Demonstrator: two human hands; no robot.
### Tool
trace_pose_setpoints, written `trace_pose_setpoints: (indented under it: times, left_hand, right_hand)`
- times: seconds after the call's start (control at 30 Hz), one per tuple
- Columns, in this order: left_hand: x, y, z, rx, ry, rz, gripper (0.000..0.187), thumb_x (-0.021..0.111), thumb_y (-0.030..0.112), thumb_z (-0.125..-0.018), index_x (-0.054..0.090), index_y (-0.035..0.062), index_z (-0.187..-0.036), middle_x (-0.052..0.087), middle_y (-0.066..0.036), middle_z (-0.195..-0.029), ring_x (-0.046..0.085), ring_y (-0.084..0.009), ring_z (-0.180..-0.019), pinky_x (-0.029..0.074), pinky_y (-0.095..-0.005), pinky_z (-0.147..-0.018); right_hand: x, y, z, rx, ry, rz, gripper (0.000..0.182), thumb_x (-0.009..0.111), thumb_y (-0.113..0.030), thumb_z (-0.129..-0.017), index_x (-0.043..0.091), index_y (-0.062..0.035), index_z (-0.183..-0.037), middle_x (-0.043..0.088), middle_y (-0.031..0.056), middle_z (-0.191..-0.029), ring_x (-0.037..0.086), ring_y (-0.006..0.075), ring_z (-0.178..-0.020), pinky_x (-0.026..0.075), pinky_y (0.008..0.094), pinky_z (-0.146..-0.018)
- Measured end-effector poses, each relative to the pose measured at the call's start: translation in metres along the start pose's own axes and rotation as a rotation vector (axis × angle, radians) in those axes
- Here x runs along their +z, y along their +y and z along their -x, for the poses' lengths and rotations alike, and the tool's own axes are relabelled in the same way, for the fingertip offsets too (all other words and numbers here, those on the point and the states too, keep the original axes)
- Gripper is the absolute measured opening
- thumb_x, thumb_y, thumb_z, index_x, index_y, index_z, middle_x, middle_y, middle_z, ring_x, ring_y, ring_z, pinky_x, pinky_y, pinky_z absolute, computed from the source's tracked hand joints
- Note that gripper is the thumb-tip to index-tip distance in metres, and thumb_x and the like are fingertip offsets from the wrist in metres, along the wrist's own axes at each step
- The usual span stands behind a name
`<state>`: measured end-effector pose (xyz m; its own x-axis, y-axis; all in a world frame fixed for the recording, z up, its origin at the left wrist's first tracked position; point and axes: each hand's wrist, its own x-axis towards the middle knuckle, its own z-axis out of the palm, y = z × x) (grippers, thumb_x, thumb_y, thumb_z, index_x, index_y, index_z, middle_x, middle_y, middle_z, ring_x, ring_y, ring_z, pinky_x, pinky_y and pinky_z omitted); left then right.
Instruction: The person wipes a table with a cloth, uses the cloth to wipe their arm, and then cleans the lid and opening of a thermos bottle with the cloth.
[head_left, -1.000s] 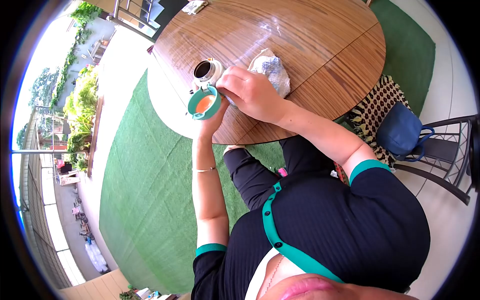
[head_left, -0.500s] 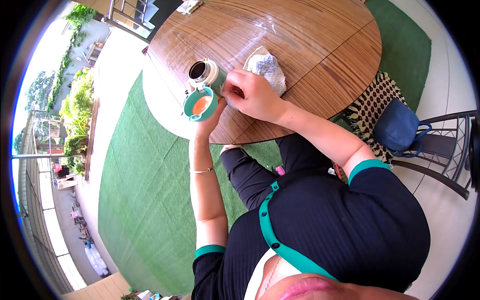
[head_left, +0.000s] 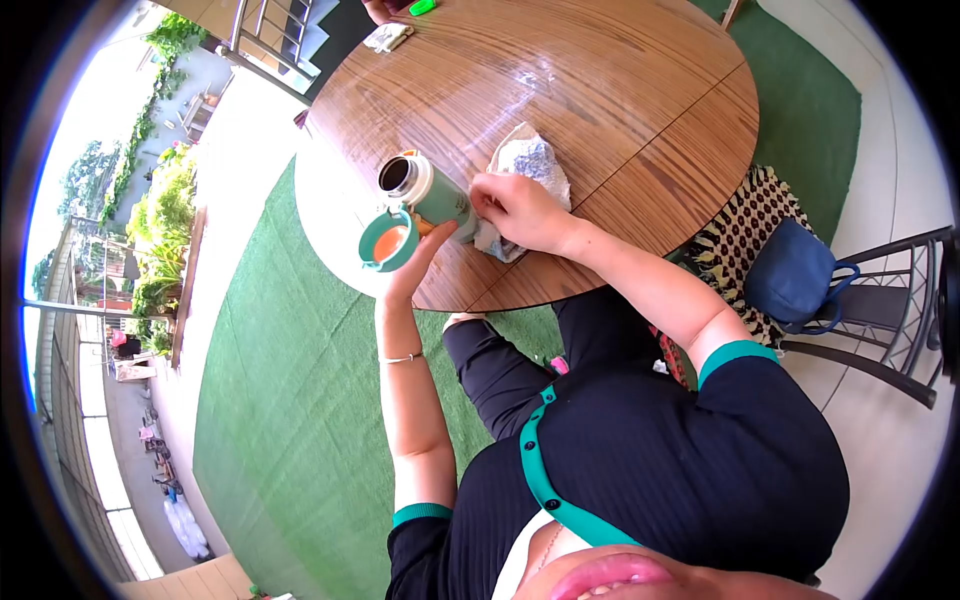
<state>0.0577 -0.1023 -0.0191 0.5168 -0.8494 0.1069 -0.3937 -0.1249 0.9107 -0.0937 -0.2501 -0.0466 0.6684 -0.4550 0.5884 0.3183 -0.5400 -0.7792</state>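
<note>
My left hand (head_left: pixel 413 265) is closed round a teal lid cup (head_left: pixel 388 241), whose inside shows orange. Right behind it, a green thermos flask (head_left: pixel 443 200) with a pale collar stands with its dark mouth uncovered, near the table's edge. My right hand (head_left: pixel 527 212) is closed, fingers curled, with its fingertips right beside the flask's lower side; I cannot tell what they grip. A crumpled white and blue cloth (head_left: pixel 530 160) lies on the table and shows on both sides of my right hand.
The round wooden table (head_left: pixel 640 80) fills the upper middle. At its far left edge are a folded white cloth (head_left: pixel 388 38), a bright green object (head_left: pixel 422 7) and part of another person's hand (head_left: pixel 377 11). A blue bag (head_left: pixel 795 265) sits on a metal chair (head_left: pixel 885 315) at right.
My right hand has moved slightly right, uncovering more of the flask's side. The lid cup sits a little lower and farther from the flask's mouth. Another person's hand and the green object have come into view.
</note>
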Motion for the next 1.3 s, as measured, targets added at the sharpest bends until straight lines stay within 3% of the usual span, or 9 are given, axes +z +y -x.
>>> trace_pose_setpoints:
  times: [0.23, 0.4, 0.63, 0.77, 0.9, 1.0, 1.13, 1.2, 1.3]
  left_hand:
    - [-0.001, 0.007, 0.001, -0.078, -0.047, 0.115, 0.070, 0.081, 0.006, -0.080, 0.050, 0.0035, -0.143, 0.058, -0.006, -0.138, 0.055, -0.0160, -0.122, 0.044, -0.0312, -0.104]
    - [0.021, -0.006, 0.001, 0.077, 0.164, 0.064, 0.047, 0.082, 0.019, -0.084, 0.062, -0.0003, -0.122, 0.069, -0.008, -0.116, 0.064, -0.0158, -0.102, 0.052, -0.0326, -0.087]
    - [0.035, -0.011, -0.006, 0.157, 0.230, 0.237, 0.036, 0.074, 0.006, -0.086, 0.064, 0.0002, -0.120, 0.069, -0.008, -0.113, 0.065, -0.0181, -0.100, 0.055, -0.0321, -0.087]
    - [0.033, -0.022, -0.008, 0.112, 0.084, 0.227, 0.038, 0.071, 0.013, -0.091, 0.061, 0.0005, -0.126, 0.065, -0.007, -0.122, 0.061, -0.0166, -0.108, 0.051, -0.0321, -0.091]
    - [0.042, -0.065, -0.024, 0.177, 0.187, -0.086, 0.027, 0.069, 0.018, -0.094, 0.064, 0.0044, -0.117, 0.066, -0.005, -0.111, 0.061, -0.0138, -0.101, 0.051, -0.0323, -0.083]
    - [0.041, -0.047, -0.018, 0.253, 0.199, 0.100, 0.036, 0.073, 0.017, -0.090, 0.061, 0.0038, -0.121, 0.063, -0.005, -0.116, 0.059, -0.0153, -0.108, 0.050, -0.0323, -0.090]
    - [0.040, -0.040, -0.018, 0.290, 0.218, 0.273, 0.067, 0.084, 0.010, -0.077, 0.050, 0.0013, -0.134, 0.054, -0.008, -0.130, 0.054, -0.0200, -0.122, 0.045, -0.0349, -0.103]
    - [0.040, -0.036, -0.013, 0.338, 0.226, 0.230, 0.068, 0.084, 0.010, -0.078, 0.049, 0.0018, -0.136, 0.053, -0.008, -0.132, 0.053, -0.0203, -0.123, 0.044, -0.0353, -0.105]
    - [0.045, -0.036, -0.009, 0.277, 0.209, 0.285, 0.061, 0.081, 0.013, -0.082, 0.052, 0.0015, -0.135, 0.054, -0.009, -0.133, 0.053, -0.0207, -0.124, 0.043, -0.0357, -0.105]
  right_hand:
    - [0.002, 0.012, 0.007, 0.132, -0.098, 0.223, 0.005, 0.061, -0.007, -0.089, 0.060, -0.0030, -0.090, 0.065, 0.0194, -0.085, 0.065, 0.0412, -0.084, 0.051, 0.0485, -0.073]
    - [0.004, 0.011, 0.009, 0.137, -0.033, 0.210, 0.010, 0.065, -0.005, -0.089, 0.059, -0.0014, -0.095, 0.065, 0.0161, -0.084, 0.066, 0.0323, -0.080, 0.053, 0.0404, -0.071]
    - [0.007, -0.037, -0.036, 0.048, 0.136, -0.203, 0.010, 0.061, 0.003, -0.095, 0.057, -0.0012, -0.103, 0.060, 0.0040, -0.090, 0.059, 0.0098, -0.079, 0.050, 0.0257, -0.073]
    - [0.012, -0.008, -0.027, 0.032, 0.114, -0.033, 0.005, 0.058, 0.000, -0.098, 0.057, -0.0023, -0.103, 0.059, 0.0036, -0.085, 0.057, 0.0092, -0.076, 0.048, 0.0257, -0.069]
    - [0.009, 0.017, -0.015, 0.151, -0.078, 0.207, 0.004, 0.057, 0.002, -0.094, 0.055, -0.0003, -0.097, 0.062, 0.0148, -0.088, 0.064, 0.0231, -0.080, 0.051, 0.0336, -0.072]
    - [0.013, -0.010, -0.019, 0.268, 0.056, -0.178, 0.011, 0.056, -0.001, -0.098, 0.060, -0.0009, -0.108, 0.064, 0.0051, -0.096, 0.062, 0.0116, -0.087, 0.050, 0.0268, -0.079]
    - [0.018, -0.027, -0.024, 0.049, 0.172, -0.240, 0.016, 0.056, -0.004, -0.100, 0.060, -0.0009, -0.116, 0.063, 0.0014, -0.099, 0.059, 0.0080, -0.089, 0.049, 0.0241, -0.083]
    - [0.016, -0.019, -0.020, 0.101, 0.108, -0.128, 0.017, 0.056, -0.005, -0.100, 0.061, -0.0007, -0.116, 0.063, 0.0017, -0.099, 0.059, 0.0083, -0.090, 0.049, 0.0239, -0.083]
    - [0.009, -0.016, -0.019, 0.072, -0.079, 0.162, 0.014, 0.053, -0.002, -0.098, 0.060, 0.0012, -0.110, 0.066, 0.0142, -0.096, 0.065, 0.0253, -0.090, 0.051, 0.0344, -0.081]
